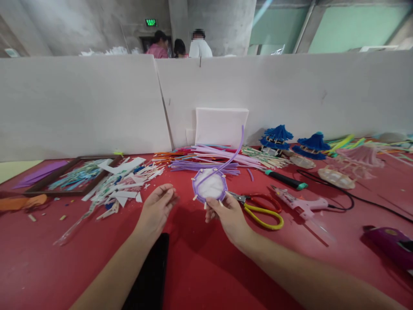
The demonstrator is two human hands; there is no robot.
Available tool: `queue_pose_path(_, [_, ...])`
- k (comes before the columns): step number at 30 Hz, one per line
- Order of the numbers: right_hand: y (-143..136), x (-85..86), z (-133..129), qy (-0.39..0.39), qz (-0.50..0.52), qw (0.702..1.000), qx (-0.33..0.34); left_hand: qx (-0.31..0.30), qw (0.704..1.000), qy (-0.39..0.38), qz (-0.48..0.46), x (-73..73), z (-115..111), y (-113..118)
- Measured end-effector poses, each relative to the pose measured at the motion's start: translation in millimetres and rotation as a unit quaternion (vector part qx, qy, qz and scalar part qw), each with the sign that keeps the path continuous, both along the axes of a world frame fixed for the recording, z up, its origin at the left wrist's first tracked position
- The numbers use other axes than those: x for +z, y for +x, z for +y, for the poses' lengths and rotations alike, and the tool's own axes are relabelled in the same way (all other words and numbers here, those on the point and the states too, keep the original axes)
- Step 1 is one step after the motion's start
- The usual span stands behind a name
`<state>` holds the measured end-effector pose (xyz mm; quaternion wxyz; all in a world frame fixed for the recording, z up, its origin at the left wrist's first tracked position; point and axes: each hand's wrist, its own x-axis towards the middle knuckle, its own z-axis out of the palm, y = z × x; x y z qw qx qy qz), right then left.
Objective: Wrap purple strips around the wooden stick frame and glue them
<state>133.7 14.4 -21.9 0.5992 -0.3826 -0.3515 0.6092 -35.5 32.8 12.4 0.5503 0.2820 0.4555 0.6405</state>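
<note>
My right hand (230,215) grips a small white disc (210,186) by its near edge, thumb on top. Purple pipe cleaner (194,183) runs round the disc's rim, where short pale pegs stick out. A long loose end of it crosses the disc and rises up to the right. To the left, apart from the disc, my left hand (160,206) has its fingers closed in a pinch; whatever they hold, if anything, I cannot make out. Just right of my right hand lie scissors (263,211) with one red and one yellow handle.
Purple pipe cleaners (203,167) lie behind the disc. A pink glue gun (301,204), a black-handled tool (287,179) and blue-roofed models (275,140) stand right. Left are paper scraps (125,172) and a brown frame (87,191). A black phone-like slab (151,275) lies near; a white partition (87,107) rises behind.
</note>
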Motion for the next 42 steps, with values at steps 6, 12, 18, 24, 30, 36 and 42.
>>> queue_pose_path(6, [1, -2.3, 1, -0.001, 0.000, 1.000, 0.004, 0.059, 0.998, -0.026, -0.002, 7.6, 9, -15])
queue_pose_path(12, [0, -4.4, 0, -0.001, 0.001, 1.000, 0.007, 0.107, 0.994, -0.028, -0.007, 15.2, 12, -18])
queue_pose_path(18, [-1, -5.1, 0, -0.002, 0.006, 1.000, 0.011, 0.142, 0.990, -0.006, 0.024, 7.0, 12, -22])
queue_pose_path(24, [-1, -3.2, -2, 0.003, 0.014, 1.000, 0.021, 0.115, 0.990, 0.018, 0.085, 2.5, 7, -19])
queue_pose_path(30, [-3, 1.4, -5, 0.011, 0.021, 0.999, 0.035, -0.041, 0.970, 0.042, 0.237, -3.4, -11, 4])
queue_pose_path(36, [-4, 2.3, -7, 0.013, 0.024, 0.999, 0.045, -0.062, 0.965, 0.031, 0.254, -8.9, -17, 8])
queue_pose_path(42, [-3, 1.9, -6, 0.009, 0.023, 0.998, 0.052, -0.021, 0.982, 0.023, 0.188, -5.6, -13, 7])
